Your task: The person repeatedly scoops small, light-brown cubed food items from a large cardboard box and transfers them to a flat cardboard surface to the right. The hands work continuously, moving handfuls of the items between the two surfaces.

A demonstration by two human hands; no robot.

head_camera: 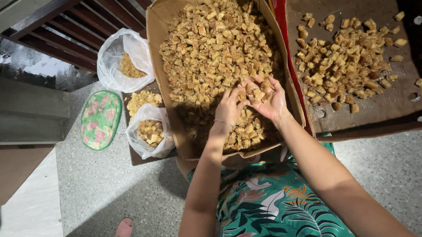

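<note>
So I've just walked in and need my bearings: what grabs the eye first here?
The big cardboard box heaped with golden-brown chunks fills the centre, with the left hand and right hand cupped over a handful near its front. A flat carton to the right bears a smaller scatter, and clear bags sit to the left.
</note>
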